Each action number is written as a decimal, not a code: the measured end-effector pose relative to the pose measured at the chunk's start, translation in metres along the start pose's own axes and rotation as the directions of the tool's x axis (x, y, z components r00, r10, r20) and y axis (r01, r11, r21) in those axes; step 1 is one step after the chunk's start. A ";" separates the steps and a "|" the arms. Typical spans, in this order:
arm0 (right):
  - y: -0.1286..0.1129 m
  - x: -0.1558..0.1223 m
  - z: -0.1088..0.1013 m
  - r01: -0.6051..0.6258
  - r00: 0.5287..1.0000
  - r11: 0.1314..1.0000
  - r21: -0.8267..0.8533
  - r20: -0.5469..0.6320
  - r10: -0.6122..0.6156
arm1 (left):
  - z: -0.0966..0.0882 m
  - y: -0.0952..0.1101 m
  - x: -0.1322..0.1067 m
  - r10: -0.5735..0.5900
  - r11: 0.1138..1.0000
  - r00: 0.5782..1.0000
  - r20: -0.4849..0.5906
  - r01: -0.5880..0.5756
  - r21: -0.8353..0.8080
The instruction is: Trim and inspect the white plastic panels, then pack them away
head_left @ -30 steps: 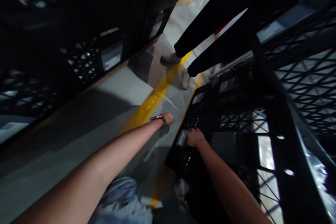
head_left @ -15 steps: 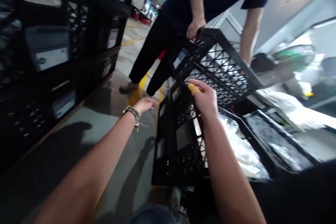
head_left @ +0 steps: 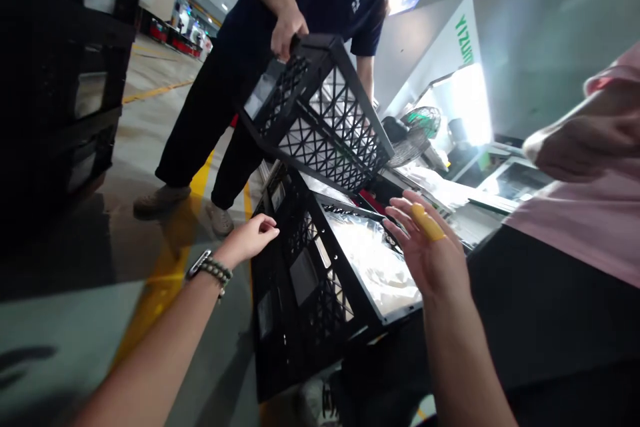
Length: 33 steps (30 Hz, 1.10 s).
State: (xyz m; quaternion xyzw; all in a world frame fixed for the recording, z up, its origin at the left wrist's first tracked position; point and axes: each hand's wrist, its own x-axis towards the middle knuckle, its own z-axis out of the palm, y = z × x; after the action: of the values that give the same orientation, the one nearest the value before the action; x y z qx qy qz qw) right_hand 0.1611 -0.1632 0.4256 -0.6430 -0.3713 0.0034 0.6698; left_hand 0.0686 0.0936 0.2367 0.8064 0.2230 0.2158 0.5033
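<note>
Left hand (head_left: 253, 237): we kept it narrow, fingers loosely curled, nothing seen inside, beside the lower black lattice-sided plastic crate (head_left: 304, 277).
Right hand (head_left: 434, 255): we had it wide and empty, near that crate's clear plastic bags (head_left: 375, 255).
Tilted black lattice-sided plastic crate (head_left: 323, 117): a co-worker's hand (head_left: 289, 30) gripped its upper edge; we couldn't tell whether its bottom touched anything.
Slip: we judged it could drop if that grip failed.
Pinch: lowered askew, it could have trapped our fingers or snagged bags.

head-worn view | from above | facing forward, down | filled crate (head_left: 305, 277) at close range
</note>
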 end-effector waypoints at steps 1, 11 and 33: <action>-0.004 0.000 0.004 0.013 1.000 0.999 0.048 -0.018 -0.012 | -0.003 0.004 -0.003 0.018 0.998 0.999 0.026 -0.019 0.058; -0.030 0.004 -0.021 0.118 0.950 0.911 0.395 -0.311 0.011 | -0.020 0.043 -0.025 0.066 0.924 0.978 0.198 -0.134 0.358; 0.064 -0.049 0.020 -0.281 0.958 0.958 0.058 -0.042 0.284 | 0.044 0.091 -0.029 0.329 0.690 0.926 0.185 -0.102 -0.716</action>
State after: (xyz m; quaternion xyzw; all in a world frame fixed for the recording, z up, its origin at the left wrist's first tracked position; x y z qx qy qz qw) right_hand 0.1462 -0.1582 0.3438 -0.6720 -0.2586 0.0922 0.6878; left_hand 0.0830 0.0094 0.2987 0.6016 -0.0505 0.2175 0.7669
